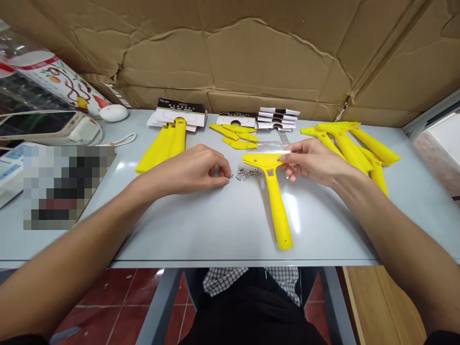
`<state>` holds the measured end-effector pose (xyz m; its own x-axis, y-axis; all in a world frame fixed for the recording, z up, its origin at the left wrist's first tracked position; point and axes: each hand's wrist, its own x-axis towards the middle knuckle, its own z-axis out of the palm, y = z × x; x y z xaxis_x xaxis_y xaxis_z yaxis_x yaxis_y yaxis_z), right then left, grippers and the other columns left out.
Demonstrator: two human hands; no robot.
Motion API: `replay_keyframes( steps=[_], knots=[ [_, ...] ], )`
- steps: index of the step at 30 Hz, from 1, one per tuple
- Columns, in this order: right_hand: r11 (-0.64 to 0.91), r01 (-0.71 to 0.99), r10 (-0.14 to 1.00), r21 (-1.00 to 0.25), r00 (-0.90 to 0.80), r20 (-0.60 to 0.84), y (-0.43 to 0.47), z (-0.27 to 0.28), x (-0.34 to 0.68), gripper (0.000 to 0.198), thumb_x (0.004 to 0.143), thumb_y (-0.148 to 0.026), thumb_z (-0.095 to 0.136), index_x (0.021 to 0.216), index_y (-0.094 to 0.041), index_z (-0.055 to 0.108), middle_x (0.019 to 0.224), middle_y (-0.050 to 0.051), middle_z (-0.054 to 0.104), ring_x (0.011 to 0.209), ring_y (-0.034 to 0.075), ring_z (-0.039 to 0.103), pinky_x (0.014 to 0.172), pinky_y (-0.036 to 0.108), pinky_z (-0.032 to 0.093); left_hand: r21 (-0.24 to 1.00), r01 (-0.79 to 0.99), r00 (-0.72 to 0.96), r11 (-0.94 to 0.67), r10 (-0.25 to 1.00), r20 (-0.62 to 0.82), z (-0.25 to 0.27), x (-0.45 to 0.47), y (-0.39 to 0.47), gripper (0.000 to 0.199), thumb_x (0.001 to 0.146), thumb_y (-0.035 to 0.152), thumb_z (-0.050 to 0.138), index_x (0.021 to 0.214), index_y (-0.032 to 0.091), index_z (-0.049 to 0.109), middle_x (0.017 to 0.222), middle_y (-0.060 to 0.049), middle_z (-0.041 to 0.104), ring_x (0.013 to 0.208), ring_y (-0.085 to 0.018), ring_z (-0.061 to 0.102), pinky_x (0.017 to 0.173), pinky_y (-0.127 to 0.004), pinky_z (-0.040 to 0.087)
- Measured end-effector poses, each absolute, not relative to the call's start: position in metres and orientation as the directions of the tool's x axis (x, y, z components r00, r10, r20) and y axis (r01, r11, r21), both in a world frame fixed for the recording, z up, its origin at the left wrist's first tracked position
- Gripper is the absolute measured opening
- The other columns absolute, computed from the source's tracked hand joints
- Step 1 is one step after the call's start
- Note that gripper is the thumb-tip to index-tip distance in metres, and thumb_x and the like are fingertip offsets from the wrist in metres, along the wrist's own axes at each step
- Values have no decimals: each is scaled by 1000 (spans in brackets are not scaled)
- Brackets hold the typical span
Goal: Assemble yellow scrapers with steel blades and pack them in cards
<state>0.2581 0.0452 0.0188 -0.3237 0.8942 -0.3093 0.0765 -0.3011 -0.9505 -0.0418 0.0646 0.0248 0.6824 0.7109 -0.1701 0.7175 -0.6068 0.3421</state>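
My right hand (311, 160) grips the right end of the head of a yellow scraper (276, 196), thumb and forefinger pressed on it. The scraper's handle points toward me, and a pale metal blade strip (268, 152) shows along its top edge. At the left edge of a small pile of screws and nuts (247, 174), my left hand (206, 168) is closed with its fingertips together on the tabletop. Whether a screw or nut sits in that pinch is hidden. Flat metal blades (269, 145) lie just beyond the scraper head.
Yellow handles lie in a left stack (163, 146) and a right pile (347, 141). Small yellow plates (235, 134) and printed cards (276, 117) lie at the back. Cardboard (230, 62) walls the rear. A white mouse (114, 112) and a phone (46, 127) are at left.
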Motion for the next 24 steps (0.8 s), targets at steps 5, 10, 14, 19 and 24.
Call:
replay_keyframes(
  steps=[5,10,14,19,24],
  knots=[
    [-296,79,894,-952,-326,-306,45,20,257,20,91,-7,73,72,-12,69,70,8,70,57,12,64,50,22,57,332,722,680,-608,711,-178,27,-42,64,26,87,37,57,88,23,80,91,-3,81,80,-21,69,77,-33,45],
    [-301,89,894,-949,-320,-314,44,21,257,17,88,-11,79,74,-12,70,68,7,70,56,12,64,49,22,56,335,734,657,-590,743,-129,27,-41,62,26,88,36,57,87,23,79,88,-2,79,75,-19,66,75,-32,44],
    [-300,86,892,-950,-329,-312,44,20,258,17,88,-14,81,74,-13,71,71,8,71,58,12,64,50,23,57,348,708,686,-615,715,-132,23,-43,64,23,87,33,57,86,24,78,87,-3,79,77,-21,68,74,-32,45],
    [-304,97,890,-948,-327,-318,45,21,258,21,85,-18,86,73,-14,70,71,8,71,58,12,64,51,24,57,343,701,683,-625,727,-72,25,-48,69,23,89,33,57,89,25,79,90,-4,80,74,-20,67,73,-32,45],
    [-295,99,892,-950,-327,-311,44,21,258,20,84,-19,86,74,-14,70,71,8,71,58,12,63,50,24,57,352,705,679,-615,729,-88,24,-47,68,24,89,36,61,96,25,81,95,-4,81,74,-20,67,74,-33,45]
  ],
)
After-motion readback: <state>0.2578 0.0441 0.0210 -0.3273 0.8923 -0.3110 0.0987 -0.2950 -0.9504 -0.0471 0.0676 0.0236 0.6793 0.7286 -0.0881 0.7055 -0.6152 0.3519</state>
